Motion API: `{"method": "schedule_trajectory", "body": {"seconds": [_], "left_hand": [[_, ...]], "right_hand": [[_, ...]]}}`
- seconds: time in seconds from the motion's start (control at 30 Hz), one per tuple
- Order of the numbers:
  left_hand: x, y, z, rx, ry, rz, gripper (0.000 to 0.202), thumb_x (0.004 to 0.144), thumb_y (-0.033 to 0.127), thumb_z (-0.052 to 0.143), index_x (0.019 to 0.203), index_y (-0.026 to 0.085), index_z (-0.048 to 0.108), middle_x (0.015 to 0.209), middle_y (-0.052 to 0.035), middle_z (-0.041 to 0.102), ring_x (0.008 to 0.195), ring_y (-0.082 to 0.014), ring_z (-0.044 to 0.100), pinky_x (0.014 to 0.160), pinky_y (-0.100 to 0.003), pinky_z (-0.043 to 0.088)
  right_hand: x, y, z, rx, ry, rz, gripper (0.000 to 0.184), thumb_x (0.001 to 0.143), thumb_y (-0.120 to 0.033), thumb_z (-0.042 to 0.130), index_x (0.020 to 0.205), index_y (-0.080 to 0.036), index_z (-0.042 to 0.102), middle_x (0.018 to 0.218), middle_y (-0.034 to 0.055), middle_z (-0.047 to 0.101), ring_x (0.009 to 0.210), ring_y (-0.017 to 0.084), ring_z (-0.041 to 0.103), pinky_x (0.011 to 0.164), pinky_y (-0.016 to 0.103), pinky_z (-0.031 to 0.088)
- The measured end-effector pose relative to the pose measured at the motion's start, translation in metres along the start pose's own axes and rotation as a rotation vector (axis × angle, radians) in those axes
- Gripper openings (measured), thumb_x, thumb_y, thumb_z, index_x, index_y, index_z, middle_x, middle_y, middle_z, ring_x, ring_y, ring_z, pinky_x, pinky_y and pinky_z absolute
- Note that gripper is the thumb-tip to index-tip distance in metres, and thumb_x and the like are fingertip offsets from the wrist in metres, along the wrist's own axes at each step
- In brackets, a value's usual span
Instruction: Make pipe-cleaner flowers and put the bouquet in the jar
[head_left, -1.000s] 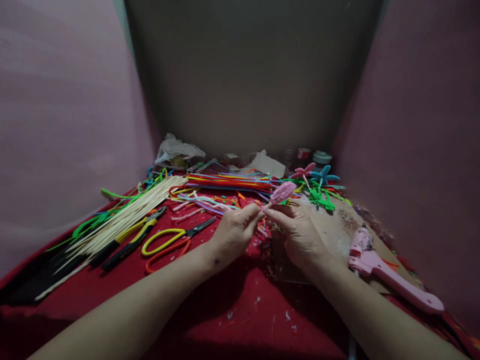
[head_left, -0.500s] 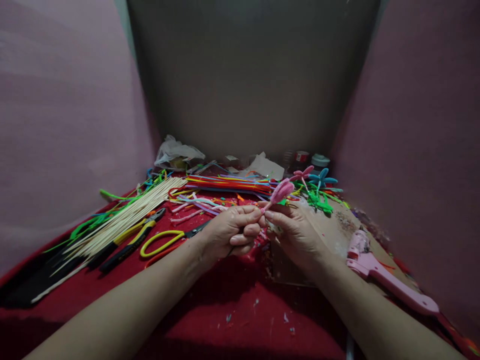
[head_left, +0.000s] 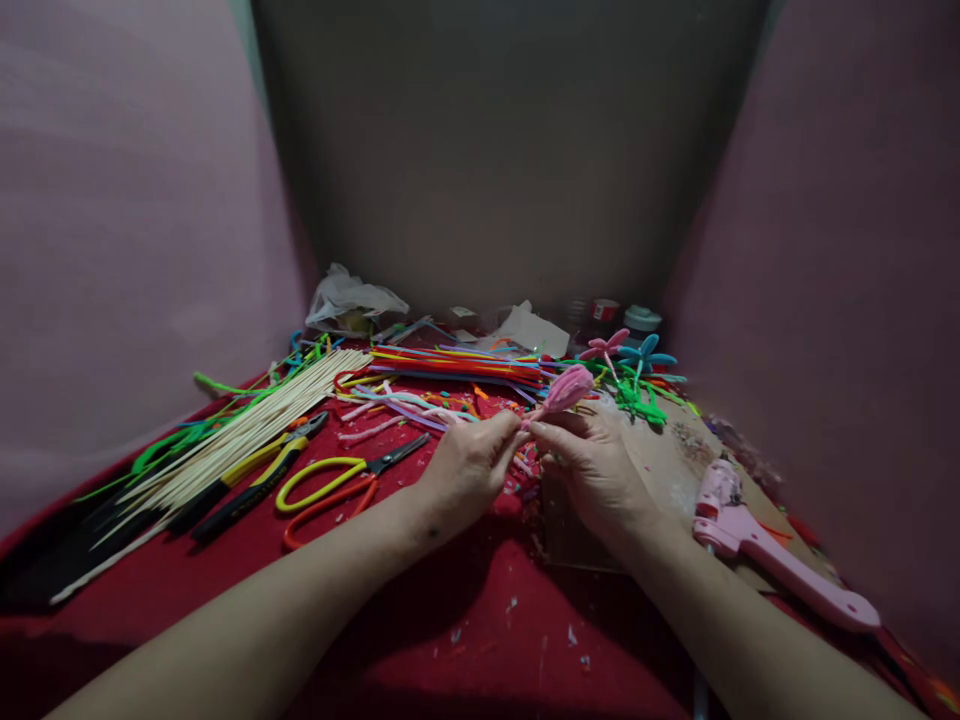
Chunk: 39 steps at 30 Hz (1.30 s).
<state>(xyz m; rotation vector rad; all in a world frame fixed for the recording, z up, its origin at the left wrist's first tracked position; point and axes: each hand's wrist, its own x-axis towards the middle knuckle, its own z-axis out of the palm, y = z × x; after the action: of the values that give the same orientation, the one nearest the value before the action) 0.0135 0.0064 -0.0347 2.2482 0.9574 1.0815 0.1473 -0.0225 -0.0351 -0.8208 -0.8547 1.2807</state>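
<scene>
The work area is closed in by a pink wall [head_left: 127, 230] on the left, a second pink wall [head_left: 847, 250] on the right and a grey back panel [head_left: 495, 150]. The red table [head_left: 480, 620] is left bare only along the near edge, between and beneath the forearms; the far half is crowded. A cardboard sheet [head_left: 675, 455] is laid on the right side, partly covered by the right hand. A bundle of wooden skewers [head_left: 240, 432] is spread diagonally on the left, with pliers [head_left: 255, 478] just beside it and yellow scissors [head_left: 337, 478] nearer the middle. A heap of coloured pipe cleaners [head_left: 457, 365] is stretched across the back. A pink glue gun [head_left: 772, 562] is rested on the cardboard's right edge, near the right wrist.

The left hand [head_left: 465, 470] and right hand [head_left: 600, 470] are brought together above the table's middle. A pink pipe-cleaner bud [head_left: 566, 387] is held up between them, tilted away to the right. Its thin stem is pinched by the left thumb and forefinger, closed tight at the fingertips [head_left: 514, 425], and by the right fingertips [head_left: 538, 428], likewise closed on it; the remaining fingers are curled loosely.

The stem's lower end is hidden within the hands. Small jars [head_left: 622, 315] at the back are dim and cannot be read.
</scene>
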Motion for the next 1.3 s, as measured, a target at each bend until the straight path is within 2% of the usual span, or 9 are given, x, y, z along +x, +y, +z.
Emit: {"method": "schedule_trajectory", "body": {"seconds": [0.1,0.2,0.3,0.4,0.57,0.7,0.9,1.07,1.3], "left_hand": [[0.001,0.001,-0.001,-0.091,-0.034,-0.067,0.022,0.083,0.025,0.047,0.064,0.016,0.051,0.052,0.0049,0.043,0.048,-0.0063,0.035,0.051,-0.020,0.027],[0.003,0.006,-0.005,-0.386,-0.131,-0.264,0.028,0.084,0.030,0.047,0.060,0.017,0.044,0.047,0.0063,0.039,0.040,-0.0049,0.032,0.043,-0.019,0.025],[0.005,0.009,-0.007,-0.644,-0.193,-0.407,0.026,0.082,0.032,0.050,0.061,0.016,0.043,0.045,0.0076,0.036,0.035,-0.0031,0.028,0.036,-0.017,0.020],[0.006,0.007,-0.009,-0.810,-0.250,-0.453,0.022,0.080,0.033,0.055,0.069,0.015,0.049,0.046,0.0081,0.037,0.032,-0.0017,0.026,0.033,-0.015,0.018],[0.005,0.001,-0.010,-1.077,-0.382,-0.516,0.015,0.082,0.029,0.053,0.075,0.015,0.052,0.048,0.0087,0.037,0.030,-0.0003,0.020,0.032,-0.014,0.017],[0.004,-0.003,-0.010,-1.222,-0.476,-0.553,0.015,0.084,0.027,0.050,0.076,0.015,0.053,0.045,0.0102,0.033,0.028,-0.0001,0.015,0.030,-0.013,0.020],[0.004,-0.001,-0.010,-1.152,-0.484,-0.533,0.020,0.081,0.032,0.055,0.077,0.013,0.056,0.046,0.0089,0.037,0.029,0.0002,0.023,0.030,-0.012,0.020],[0.005,0.000,-0.008,-0.910,-0.382,-0.408,0.024,0.080,0.036,0.055,0.075,0.012,0.057,0.053,0.0043,0.050,0.034,-0.0022,0.038,0.032,-0.014,0.028],[0.006,-0.002,-0.010,-0.694,-0.353,-0.276,0.021,0.081,0.031,0.053,0.071,0.013,0.054,0.055,0.0036,0.050,0.044,-0.0054,0.047,0.044,-0.017,0.038]], "right_hand": [[0.001,0.003,-0.002,0.013,-0.073,-0.034,0.011,0.058,-0.024,0.075,0.064,-0.018,0.068,0.067,-0.0017,0.063,0.064,0.012,0.052,0.066,0.027,0.042],[0.002,0.005,-0.006,0.012,-0.164,-0.045,0.013,0.062,-0.027,0.074,0.069,-0.018,0.069,0.073,0.0003,0.066,0.069,0.014,0.055,0.070,0.029,0.042],[0.003,0.005,-0.008,-0.022,-0.173,-0.051,0.013,0.063,-0.024,0.074,0.074,-0.019,0.070,0.076,0.0010,0.066,0.068,0.013,0.055,0.069,0.028,0.043],[0.003,0.002,-0.009,-0.062,-0.152,-0.081,0.009,0.064,-0.022,0.073,0.071,-0.017,0.070,0.071,0.0006,0.066,0.064,0.012,0.054,0.065,0.026,0.043],[0.004,0.000,-0.011,0.039,-0.145,0.097,0.013,0.062,-0.022,0.073,0.075,-0.019,0.069,0.068,-0.0021,0.065,0.062,0.009,0.055,0.058,0.020,0.042],[0.005,0.000,-0.013,0.074,-0.194,0.151,0.018,0.061,-0.022,0.075,0.078,-0.018,0.070,0.068,-0.0019,0.064,0.060,0.007,0.054,0.055,0.018,0.040],[0.005,-0.002,-0.010,0.064,-0.195,0.119,0.012,0.059,-0.021,0.075,0.068,-0.016,0.068,0.064,-0.0016,0.061,0.058,0.008,0.051,0.055,0.020,0.038],[0.007,0.000,-0.009,0.090,-0.115,0.017,0.012,0.055,-0.018,0.075,0.062,-0.017,0.065,0.064,-0.0022,0.061,0.062,0.009,0.050,0.058,0.022,0.038],[0.006,0.000,-0.012,-0.030,-0.120,-0.109,0.006,0.061,-0.019,0.071,0.063,-0.019,0.066,0.067,-0.0019,0.059,0.066,0.011,0.049,0.057,0.024,0.036]]}}
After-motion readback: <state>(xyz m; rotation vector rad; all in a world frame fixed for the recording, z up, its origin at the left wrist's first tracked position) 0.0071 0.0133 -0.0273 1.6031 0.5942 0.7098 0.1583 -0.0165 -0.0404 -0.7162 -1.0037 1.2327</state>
